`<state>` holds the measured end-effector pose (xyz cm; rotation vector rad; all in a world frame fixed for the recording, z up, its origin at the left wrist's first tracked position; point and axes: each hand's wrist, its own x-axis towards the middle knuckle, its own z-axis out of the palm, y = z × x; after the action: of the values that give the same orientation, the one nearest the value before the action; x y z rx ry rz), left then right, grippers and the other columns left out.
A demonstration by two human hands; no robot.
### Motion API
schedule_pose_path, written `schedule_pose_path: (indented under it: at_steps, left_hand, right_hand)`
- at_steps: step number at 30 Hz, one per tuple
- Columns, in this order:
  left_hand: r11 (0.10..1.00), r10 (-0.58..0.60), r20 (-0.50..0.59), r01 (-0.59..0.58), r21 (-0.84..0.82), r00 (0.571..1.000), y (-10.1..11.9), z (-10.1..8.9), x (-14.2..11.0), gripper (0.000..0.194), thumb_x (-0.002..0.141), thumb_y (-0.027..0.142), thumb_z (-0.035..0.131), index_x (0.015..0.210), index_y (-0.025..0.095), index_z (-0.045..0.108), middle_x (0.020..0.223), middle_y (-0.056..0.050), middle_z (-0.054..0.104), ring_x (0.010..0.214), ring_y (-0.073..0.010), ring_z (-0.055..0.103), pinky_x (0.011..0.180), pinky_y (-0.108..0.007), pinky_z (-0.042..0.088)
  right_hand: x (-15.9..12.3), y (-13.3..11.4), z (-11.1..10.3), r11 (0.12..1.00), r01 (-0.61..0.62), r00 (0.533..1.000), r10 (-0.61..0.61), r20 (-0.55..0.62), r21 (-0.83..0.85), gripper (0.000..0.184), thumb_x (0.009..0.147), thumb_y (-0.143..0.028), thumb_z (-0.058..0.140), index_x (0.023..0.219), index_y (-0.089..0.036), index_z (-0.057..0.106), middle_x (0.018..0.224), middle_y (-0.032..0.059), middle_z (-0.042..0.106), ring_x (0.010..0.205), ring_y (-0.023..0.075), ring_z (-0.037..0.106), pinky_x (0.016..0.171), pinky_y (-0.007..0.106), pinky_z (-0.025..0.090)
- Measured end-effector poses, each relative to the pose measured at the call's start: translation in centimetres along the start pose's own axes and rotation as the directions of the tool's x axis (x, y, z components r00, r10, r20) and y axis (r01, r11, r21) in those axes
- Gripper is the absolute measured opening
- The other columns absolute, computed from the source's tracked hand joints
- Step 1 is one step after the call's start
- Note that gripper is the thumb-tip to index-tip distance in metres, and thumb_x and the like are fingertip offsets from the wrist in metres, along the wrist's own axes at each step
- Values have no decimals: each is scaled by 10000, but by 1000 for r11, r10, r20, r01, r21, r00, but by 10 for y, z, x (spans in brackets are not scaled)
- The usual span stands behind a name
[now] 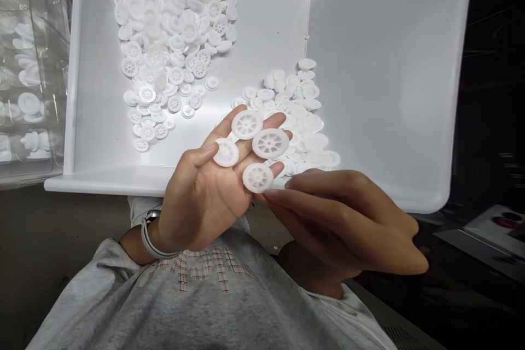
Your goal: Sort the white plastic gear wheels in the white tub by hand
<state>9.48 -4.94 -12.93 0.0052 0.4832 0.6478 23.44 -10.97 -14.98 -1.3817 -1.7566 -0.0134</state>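
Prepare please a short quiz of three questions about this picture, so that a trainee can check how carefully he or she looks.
1. Count: how many white discs can be seen in the left hand?

2. Choose: on which side of the picture does the larger pile in the white tray lie?
A) left
B) right
C) bottom edge

3. True or false: the right hand is inside the larger pile.

Key:
1. Four.
2. A.
3. False; the right hand has its fingertips beside the lowest disc in the left hand.
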Motion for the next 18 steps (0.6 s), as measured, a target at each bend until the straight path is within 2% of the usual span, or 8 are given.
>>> schedule_pose_path:
  at_steps: [4,10,15,18]
  left_hand:
    - [1000,-5,4,5,-8,1000,0,0,0,646,993,302,307,1623,305,169,1535,-4,543,1482,-175,429,1274,-383,255]
    - [994,-18,11,19,-110,1000,-1,-2,0,617,993,340,223,1608,349,189,1580,30,484,1492,-191,414,1282,-406,216]
    - [999,-18,31,19,-46,999,-1,-3,0,623,984,316,280,1605,320,226,1501,15,576,1496,-185,410,1274,-407,243]
    - [1000,-21,32,21,-16,999,-1,-3,-1,628,984,308,323,1606,315,232,1499,4,579,1488,-187,426,1268,-402,267]
  right_hand:
    - [2,6,2,997,63,997,-61,-45,37,203,834,-46,746,745,-165,608,705,-25,569,573,68,536,445,250,404]
    - [3,11,-4,997,-9,1000,10,-13,73,136,849,-19,718,857,-148,677,767,5,636,631,81,584,499,246,450]
    - [7,18,-11,998,60,998,-60,-19,4,192,827,28,715,915,-142,713,799,28,696,678,96,631,523,244,487]
    - [6,24,-15,999,34,999,-34,28,-4,179,815,-16,758,911,-155,700,763,14,688,649,88,627,510,235,483]
